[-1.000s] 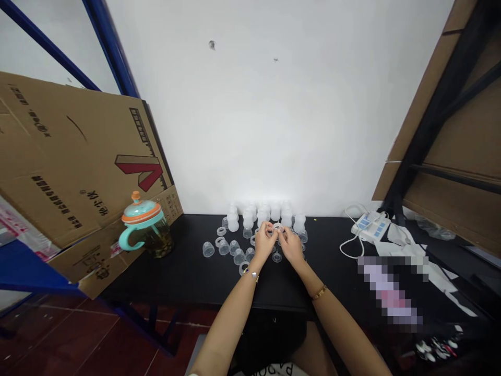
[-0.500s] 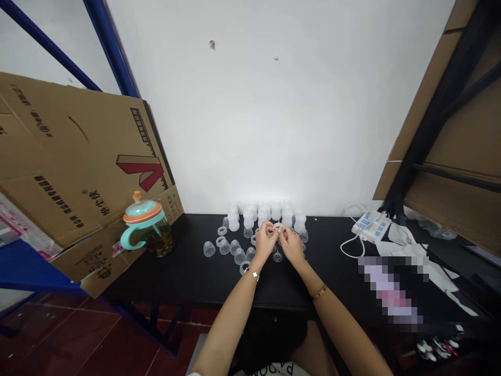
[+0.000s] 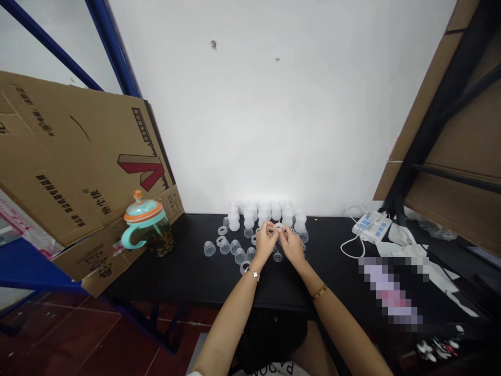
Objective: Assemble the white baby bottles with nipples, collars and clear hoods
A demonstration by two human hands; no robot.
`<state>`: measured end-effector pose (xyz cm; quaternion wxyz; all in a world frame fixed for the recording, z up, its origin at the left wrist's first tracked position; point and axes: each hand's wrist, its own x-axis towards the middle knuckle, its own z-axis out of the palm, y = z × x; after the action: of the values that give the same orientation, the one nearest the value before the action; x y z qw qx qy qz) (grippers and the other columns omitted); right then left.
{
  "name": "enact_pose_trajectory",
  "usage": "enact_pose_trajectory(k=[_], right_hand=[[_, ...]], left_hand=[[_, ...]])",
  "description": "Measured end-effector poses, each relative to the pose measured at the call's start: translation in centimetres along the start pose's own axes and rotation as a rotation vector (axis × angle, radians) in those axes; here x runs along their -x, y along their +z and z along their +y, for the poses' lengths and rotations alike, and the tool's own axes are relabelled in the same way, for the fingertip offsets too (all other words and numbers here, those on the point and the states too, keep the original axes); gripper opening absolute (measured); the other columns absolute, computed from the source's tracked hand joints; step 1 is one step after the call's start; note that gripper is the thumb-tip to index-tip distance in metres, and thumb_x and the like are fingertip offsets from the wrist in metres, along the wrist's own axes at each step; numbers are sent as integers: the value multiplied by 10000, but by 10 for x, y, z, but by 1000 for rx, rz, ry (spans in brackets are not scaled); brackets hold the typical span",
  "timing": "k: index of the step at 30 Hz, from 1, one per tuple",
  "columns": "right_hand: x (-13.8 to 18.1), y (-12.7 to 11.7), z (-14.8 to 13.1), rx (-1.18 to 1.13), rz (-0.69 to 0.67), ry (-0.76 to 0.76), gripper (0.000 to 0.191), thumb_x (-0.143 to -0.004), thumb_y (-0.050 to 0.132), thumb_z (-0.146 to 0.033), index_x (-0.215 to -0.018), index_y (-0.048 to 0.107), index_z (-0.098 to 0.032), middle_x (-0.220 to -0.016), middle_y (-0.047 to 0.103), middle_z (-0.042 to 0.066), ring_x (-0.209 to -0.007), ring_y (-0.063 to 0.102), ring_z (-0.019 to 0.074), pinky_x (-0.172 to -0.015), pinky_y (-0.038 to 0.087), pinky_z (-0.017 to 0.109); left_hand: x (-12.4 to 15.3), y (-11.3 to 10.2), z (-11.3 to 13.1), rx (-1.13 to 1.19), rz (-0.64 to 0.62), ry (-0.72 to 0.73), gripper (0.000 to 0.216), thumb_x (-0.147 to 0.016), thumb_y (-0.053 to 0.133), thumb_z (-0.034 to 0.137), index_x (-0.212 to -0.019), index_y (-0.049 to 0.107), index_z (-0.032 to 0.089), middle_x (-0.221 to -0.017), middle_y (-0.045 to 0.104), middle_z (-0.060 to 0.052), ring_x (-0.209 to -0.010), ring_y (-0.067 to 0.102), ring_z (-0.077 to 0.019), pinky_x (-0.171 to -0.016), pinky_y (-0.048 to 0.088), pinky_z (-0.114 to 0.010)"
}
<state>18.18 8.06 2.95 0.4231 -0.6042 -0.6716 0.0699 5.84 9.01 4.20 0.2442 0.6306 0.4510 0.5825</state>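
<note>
My left hand (image 3: 266,241) and my right hand (image 3: 290,244) meet above the black table, fingers closed on opposite sides of a whitish screw ring (image 3: 278,226). Whether a clear nipple sits inside this ring is too small to tell. Below and between my hands lies a clear silicone nipple (image 3: 277,256). Left of them are several clear dome caps (image 3: 209,248) and loose rings (image 3: 222,230), with one ring (image 3: 245,268) close to my left wrist. Behind my hands, several small white baby bottles (image 3: 234,221) stand in rows by the wall; my fingers hide some parts.
A teal-handled jug (image 3: 146,224) with an orange-trimmed lid stands at left before a large cardboard box (image 3: 86,167). On the right lie a white power strip (image 3: 371,225) with its cable and some white paper (image 3: 403,249). The white wall (image 3: 274,130) rises behind the table (image 3: 188,279).
The view has shifted very slightly. Both hands stay on the ring in the same place, with no clear movement of the other things.
</note>
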Motion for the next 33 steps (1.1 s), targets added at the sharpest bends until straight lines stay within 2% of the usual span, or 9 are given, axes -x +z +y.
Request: enact_pose_trajectory(k=[10, 33], right_hand=[[0, 1, 0, 24, 11, -4, 420, -1004, 345, -482, -1062, 659, -209, -699, 680, 42, -649, 637, 230, -582, 318, 272], [0, 1, 0, 46, 1, 29, 411, -1004, 367, -475, -1107, 661, -206, -735, 706, 51, -682, 657, 239, -583, 323, 274]], left_hand=[[0, 1, -3, -12, 6, -11, 151, -822, 591, 318, -933, 568, 219, -784, 669, 24, -504, 451, -92, -559, 349, -226], [0, 1, 0, -13, 12, 3, 140, -817, 598, 302, -919, 567, 211, -737, 656, 31, -499, 444, -93, -555, 349, -227]])
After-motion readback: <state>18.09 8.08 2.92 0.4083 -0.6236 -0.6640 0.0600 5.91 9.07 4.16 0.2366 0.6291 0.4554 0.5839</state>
